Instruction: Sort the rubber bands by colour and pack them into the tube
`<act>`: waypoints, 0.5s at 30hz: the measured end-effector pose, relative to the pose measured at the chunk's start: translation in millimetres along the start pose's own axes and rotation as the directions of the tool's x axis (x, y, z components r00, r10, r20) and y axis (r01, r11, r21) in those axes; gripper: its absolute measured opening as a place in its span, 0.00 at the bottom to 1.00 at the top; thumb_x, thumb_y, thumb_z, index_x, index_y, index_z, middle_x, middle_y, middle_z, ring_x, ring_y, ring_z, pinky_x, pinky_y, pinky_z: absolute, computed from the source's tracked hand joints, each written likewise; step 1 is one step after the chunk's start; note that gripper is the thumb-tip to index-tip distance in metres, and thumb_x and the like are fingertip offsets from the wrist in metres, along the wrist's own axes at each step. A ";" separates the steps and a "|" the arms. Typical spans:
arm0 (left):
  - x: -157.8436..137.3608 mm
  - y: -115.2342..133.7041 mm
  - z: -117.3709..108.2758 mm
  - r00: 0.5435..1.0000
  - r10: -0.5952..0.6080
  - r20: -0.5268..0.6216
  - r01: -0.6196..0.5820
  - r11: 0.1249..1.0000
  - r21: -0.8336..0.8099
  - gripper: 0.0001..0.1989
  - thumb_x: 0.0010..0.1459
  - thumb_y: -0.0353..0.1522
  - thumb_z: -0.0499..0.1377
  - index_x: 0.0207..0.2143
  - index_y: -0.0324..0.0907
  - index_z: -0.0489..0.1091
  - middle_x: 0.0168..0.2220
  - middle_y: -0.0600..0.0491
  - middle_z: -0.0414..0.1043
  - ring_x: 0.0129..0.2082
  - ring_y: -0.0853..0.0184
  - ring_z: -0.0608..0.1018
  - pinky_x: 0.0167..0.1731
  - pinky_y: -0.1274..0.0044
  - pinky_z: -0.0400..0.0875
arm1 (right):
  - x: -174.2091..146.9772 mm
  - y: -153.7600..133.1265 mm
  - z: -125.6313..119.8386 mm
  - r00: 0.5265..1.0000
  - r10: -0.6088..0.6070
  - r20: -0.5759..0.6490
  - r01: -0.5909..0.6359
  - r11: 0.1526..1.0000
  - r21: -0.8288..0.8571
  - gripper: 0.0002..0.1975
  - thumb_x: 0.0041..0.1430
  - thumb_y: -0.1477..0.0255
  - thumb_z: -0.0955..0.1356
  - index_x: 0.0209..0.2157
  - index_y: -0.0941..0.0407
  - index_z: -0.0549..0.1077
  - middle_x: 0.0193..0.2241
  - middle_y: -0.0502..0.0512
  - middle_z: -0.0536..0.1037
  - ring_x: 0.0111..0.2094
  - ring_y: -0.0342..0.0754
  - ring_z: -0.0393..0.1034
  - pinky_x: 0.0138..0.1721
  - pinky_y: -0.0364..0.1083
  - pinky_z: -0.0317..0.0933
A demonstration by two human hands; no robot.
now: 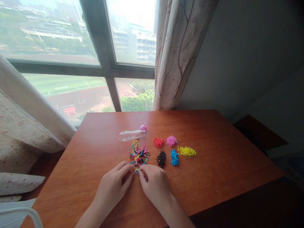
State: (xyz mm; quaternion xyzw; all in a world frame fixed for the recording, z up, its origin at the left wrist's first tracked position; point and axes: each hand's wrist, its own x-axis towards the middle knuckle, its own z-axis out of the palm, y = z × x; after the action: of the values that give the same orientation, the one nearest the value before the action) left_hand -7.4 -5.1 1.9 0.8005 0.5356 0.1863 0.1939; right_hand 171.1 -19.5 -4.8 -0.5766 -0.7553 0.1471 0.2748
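Head view: the person's left hand point(116, 180) and right hand point(155, 181) come close together, thumbs and fingers bent in a narrow grip. Small blue and yellow bands point(137, 171) are between the fingertips. The tips look too small to tell if either hand pinches a band tight. Maybe the hands meet like this because the bands are so tiny.

Just past the grip is a mixed pile point(139, 154) of many colours, close enough to reach easily. To the right of it, a little farther from the grip, is a black pile point(161, 159), then a blue pile point(174, 157) and a yellow pile point(187, 152). Behind these are a red pile point(158, 142) and a pink pile point(172, 140). Each pile has one colour, perhaps so they do not get mixed. Past the mixed pile, a clear container point(129, 136) lies on its side on the brown table point(225, 158).
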 end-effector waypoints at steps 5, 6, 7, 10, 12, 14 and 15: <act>0.7 -0.4 0.4 1.000 0.015 -0.019 -0.015 1.000 -0.010 0.09 0.63 0.32 0.52 0.40 0.48 0.72 0.32 0.56 0.73 0.30 0.69 0.77 0.31 0.81 0.68 | -0.9 0.0 0.0 1.000 0.000 -0.012 0.000 1.000 0.023 0.06 0.58 0.77 0.65 0.30 0.53 0.70 0.26 0.48 0.77 0.28 0.44 0.70 0.30 0.42 0.51; 1.0 -0.2 0.2 1.000 0.014 -0.022 -0.015 1.000 -0.010 0.09 0.63 0.32 0.52 0.41 0.48 0.72 0.33 0.56 0.73 0.30 0.69 0.77 0.31 0.81 0.68 | -1.4 -0.2 -0.2 1.000 0.003 -0.018 -0.003 1.000 0.029 0.06 0.58 0.77 0.65 0.30 0.53 0.70 0.26 0.48 0.77 0.28 0.44 0.70 0.30 0.42 0.51; 1.3 0.1 0.1 1.000 0.013 -0.024 -0.013 1.000 -0.010 0.09 0.63 0.33 0.53 0.41 0.48 0.72 0.33 0.56 0.73 0.30 0.69 0.78 0.31 0.81 0.68 | -1.9 -0.4 -0.8 1.000 0.008 -0.025 -0.007 0.999 0.034 0.06 0.58 0.78 0.65 0.29 0.53 0.70 0.26 0.48 0.77 0.28 0.44 0.70 0.30 0.42 0.51; 2.1 1.1 -0.3 1.000 0.003 -0.024 -0.003 1.000 -0.005 0.10 0.63 0.34 0.53 0.42 0.48 0.72 0.33 0.56 0.74 0.31 0.68 0.78 0.30 0.81 0.69 | -4.1 -0.6 -6.5 0.998 0.028 -0.059 -0.025 0.998 0.059 0.07 0.57 0.78 0.64 0.27 0.54 0.69 0.24 0.48 0.75 0.26 0.43 0.68 0.30 0.42 0.51; 2.2 1.8 -0.3 1.000 -0.004 -0.015 0.004 1.000 0.001 0.10 0.63 0.34 0.53 0.43 0.48 0.72 0.33 0.56 0.74 0.31 0.68 0.78 0.30 0.80 0.69 | -6.1 2.0 -14.8 0.994 0.050 -0.098 -0.042 0.995 0.089 0.08 0.58 0.78 0.63 0.27 0.54 0.69 0.23 0.48 0.74 0.26 0.43 0.67 0.30 0.42 0.52; 2.0 2.5 -0.2 1.000 -0.011 -0.002 0.011 1.000 0.016 0.10 0.64 0.35 0.52 0.44 0.49 0.72 0.34 0.56 0.74 0.32 0.67 0.78 0.31 0.80 0.69 | -8.6 10.2 -27.3 0.984 0.092 -0.152 -0.074 0.990 0.119 0.08 0.59 0.76 0.63 0.28 0.54 0.71 0.22 0.48 0.73 0.25 0.43 0.67 0.30 0.41 0.54; 1.9 2.9 0.0 1.000 -0.015 0.008 0.015 1.000 0.025 0.10 0.64 0.35 0.52 0.44 0.49 0.72 0.35 0.56 0.74 0.33 0.67 0.79 0.31 0.79 0.69 | -10.2 17.2 -34.9 0.976 0.120 -0.183 -0.097 0.987 0.127 0.08 0.60 0.75 0.63 0.28 0.54 0.71 0.22 0.48 0.72 0.25 0.43 0.66 0.30 0.41 0.54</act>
State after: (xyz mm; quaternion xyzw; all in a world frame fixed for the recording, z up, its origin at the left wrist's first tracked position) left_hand -4.4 -4.4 3.5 0.7995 0.5432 0.1750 0.1874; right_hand 207.0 -27.5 11.5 -0.6112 -0.6829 0.1502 0.3708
